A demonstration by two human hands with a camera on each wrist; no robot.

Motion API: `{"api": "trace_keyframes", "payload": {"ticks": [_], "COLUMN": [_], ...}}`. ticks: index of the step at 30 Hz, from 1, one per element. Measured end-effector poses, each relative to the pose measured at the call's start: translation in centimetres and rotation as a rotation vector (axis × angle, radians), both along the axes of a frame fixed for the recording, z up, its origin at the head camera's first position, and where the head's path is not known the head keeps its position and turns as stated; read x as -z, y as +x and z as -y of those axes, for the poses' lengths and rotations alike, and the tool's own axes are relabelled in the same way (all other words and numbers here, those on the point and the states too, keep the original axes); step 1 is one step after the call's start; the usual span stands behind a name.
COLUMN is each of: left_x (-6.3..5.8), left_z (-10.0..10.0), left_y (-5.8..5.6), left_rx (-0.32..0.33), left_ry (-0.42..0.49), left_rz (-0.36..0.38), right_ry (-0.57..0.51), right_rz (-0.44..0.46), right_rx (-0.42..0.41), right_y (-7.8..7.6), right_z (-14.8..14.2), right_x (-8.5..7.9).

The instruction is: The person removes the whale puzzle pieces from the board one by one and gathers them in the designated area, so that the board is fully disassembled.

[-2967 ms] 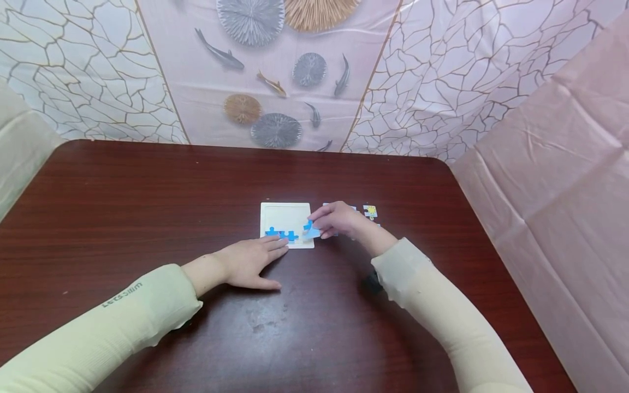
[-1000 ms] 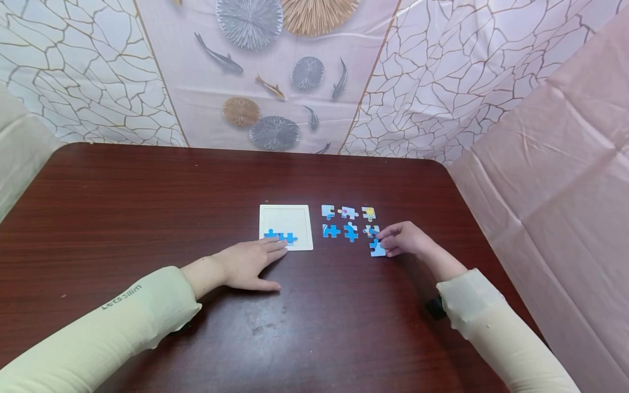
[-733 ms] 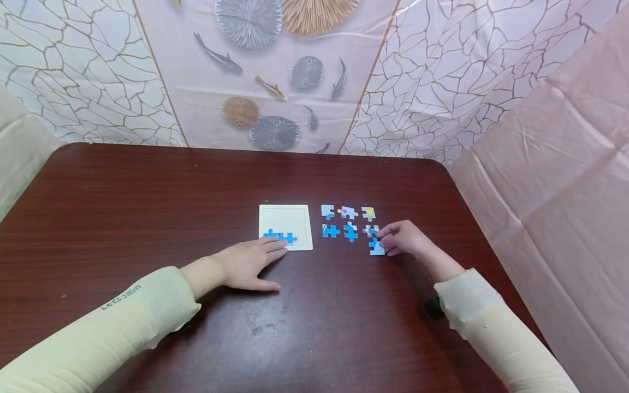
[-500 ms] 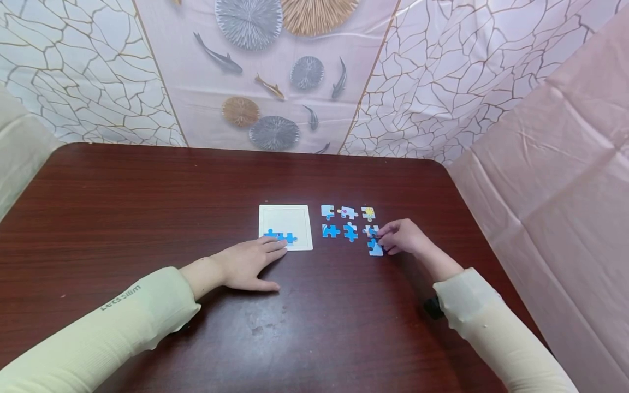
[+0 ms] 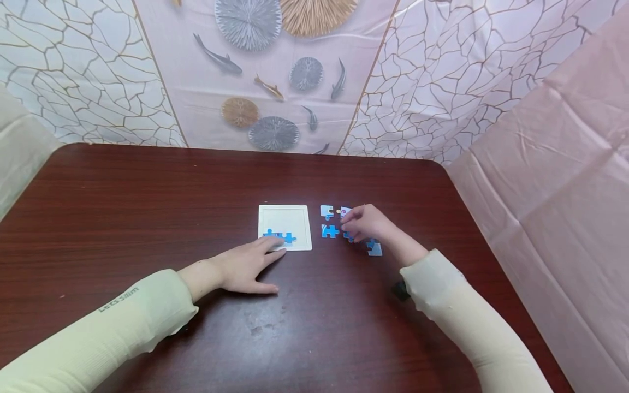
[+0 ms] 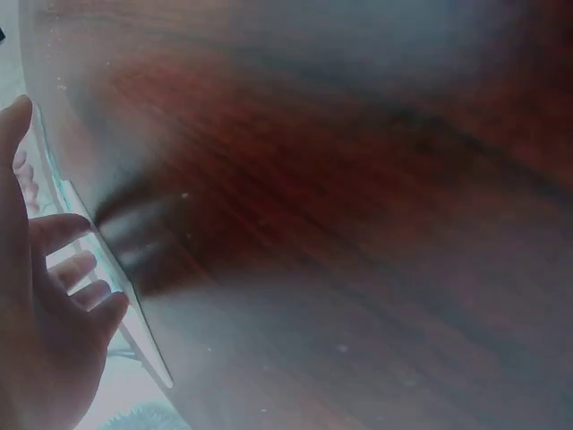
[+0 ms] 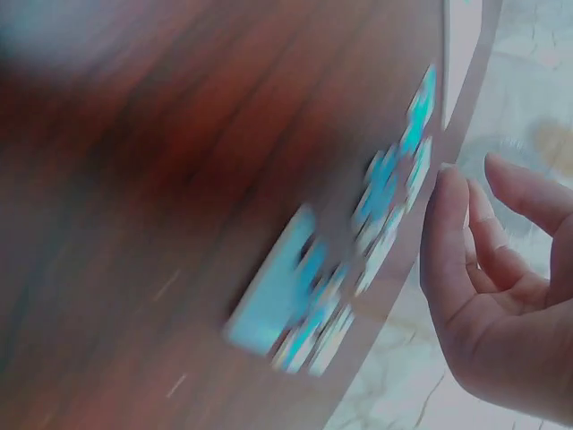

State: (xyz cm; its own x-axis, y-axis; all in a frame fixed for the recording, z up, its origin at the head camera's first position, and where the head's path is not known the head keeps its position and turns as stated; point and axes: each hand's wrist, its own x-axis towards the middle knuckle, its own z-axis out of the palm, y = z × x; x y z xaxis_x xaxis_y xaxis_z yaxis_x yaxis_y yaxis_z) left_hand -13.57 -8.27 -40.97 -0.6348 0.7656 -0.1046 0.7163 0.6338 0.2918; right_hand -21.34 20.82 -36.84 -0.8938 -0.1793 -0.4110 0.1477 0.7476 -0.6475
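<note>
My left hand point(image 5: 245, 266) lies at the near left edge of a small white puzzle tray point(image 5: 303, 222), fingers stretched out and thumb spread. Beyond its fingertips, joined blue puzzle pieces point(image 5: 288, 238) fill part of the tray's near row. My right hand point(image 5: 369, 224) hovers over the loose pieces right of the tray, covering some of them. In the right wrist view its thumb and bent fingers point(image 7: 445, 242) stand apart, with nothing between them. Closest to me among the loose pieces is a light blue puzzle piece point(image 5: 375, 249) with a darker blue edge.
Left of the right hand lie a blue puzzle piece point(image 5: 330, 231) and a pale one point(image 5: 326, 212); a pink-patterned piece point(image 5: 345, 211) shows partly behind the fingers. Everything rests on a dark red wooden table point(image 5: 147, 207), with a patterned cloth point(image 5: 275, 82) hanging behind.
My right hand carried the light blue piece from the tray to the loose pieces, nudged it slightly left, released it and moved left above the others. My left hand has stayed almost still.
</note>
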Motion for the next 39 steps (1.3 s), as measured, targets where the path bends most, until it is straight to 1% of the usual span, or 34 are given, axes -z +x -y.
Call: {"api": "trace_keyframes", "payload": {"ticks": [3, 7, 13, 18, 22, 30, 37, 39], "left_x": [0.2, 0.5, 0.5, 0.6, 0.8, 0.5, 0.4, 0.3], "left_z": [0.3, 0.9, 2.1, 3.0, 3.2, 3.1, 2.9, 2.8], "left_y": [0.2, 0.3, 0.5, 0.5, 0.6, 0.5, 0.4, 0.4], "left_rx": [0.005, 0.004, -0.016, -0.029, -0.024, -0.024, -0.024, -0.025], "left_ry": [0.005, -0.003, -0.028, -0.035, -0.043, -0.06, -0.072, -0.071], "left_rz": [-0.016, -0.05, -0.057, -0.062, -0.06, -0.043, -0.049, -0.041], "right_ry": [-0.034, -0.068, -0.105, -0.13, -0.141, -0.14, -0.115, -0.115], "right_rz": [0.012, 0.029, 0.071, 0.094, 0.106, 0.099, 0.088, 0.09], "right_rx": [-0.049, -0.091, -0.088, -0.087, -0.084, -0.091, -0.073, -0.063], "right_y": [0.0, -0.1, -0.1, -0.3, -0.5, -0.1, 0.2, 0.2], "right_z": [2.2, 4.9, 7.4, 8.3, 8.7, 9.6, 10.1, 10.1], "right_x": [-0.1, 0.2, 0.7, 1.1, 1.6, 1.9, 1.9, 2.0]}}
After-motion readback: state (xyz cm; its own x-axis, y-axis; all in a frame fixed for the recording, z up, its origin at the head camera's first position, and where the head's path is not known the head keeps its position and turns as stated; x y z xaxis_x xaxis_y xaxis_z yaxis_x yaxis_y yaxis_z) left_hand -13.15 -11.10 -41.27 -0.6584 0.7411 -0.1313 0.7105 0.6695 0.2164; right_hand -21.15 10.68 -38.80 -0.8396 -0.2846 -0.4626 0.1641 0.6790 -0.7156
